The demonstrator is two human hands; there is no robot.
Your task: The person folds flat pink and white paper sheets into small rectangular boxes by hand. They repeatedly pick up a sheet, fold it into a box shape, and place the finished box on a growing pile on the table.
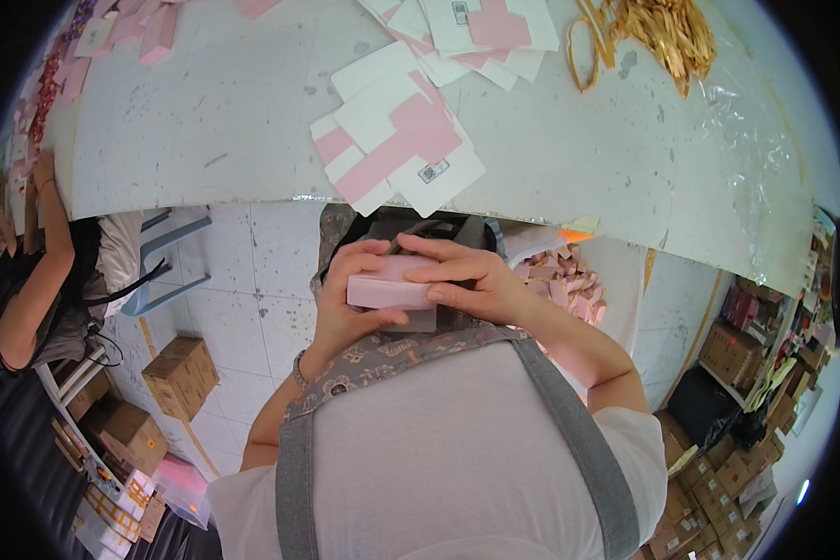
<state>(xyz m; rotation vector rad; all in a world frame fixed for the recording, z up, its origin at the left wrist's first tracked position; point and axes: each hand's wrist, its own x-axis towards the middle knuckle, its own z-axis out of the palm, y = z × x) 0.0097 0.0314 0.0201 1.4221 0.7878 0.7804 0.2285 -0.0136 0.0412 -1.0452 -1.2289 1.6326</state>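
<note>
A small pink cardboard box [390, 292] is held between both hands over my lap, with a pale flap showing below it. My left hand [350, 287] grips its left end, fingers on top and thumb beneath. From the right, my right hand [465, 273] lays its fingers on the box's top and right end. Flat pink-and-white printed card blanks [406, 140] lie in a loose fan at the table's near edge, just beyond my hands. More card blanks [497, 31] are spread farther back. A bunch of gold ribbons [665, 35] rests at the table's back right.
The white table [217, 126] spans the far side. Folded pink boxes [157, 35] lie at its far left, near a co-worker's arm [52, 231]. Many small pink boxes [567, 283] fill a lined container at right. A cardboard carton [180, 378] stands on the floor.
</note>
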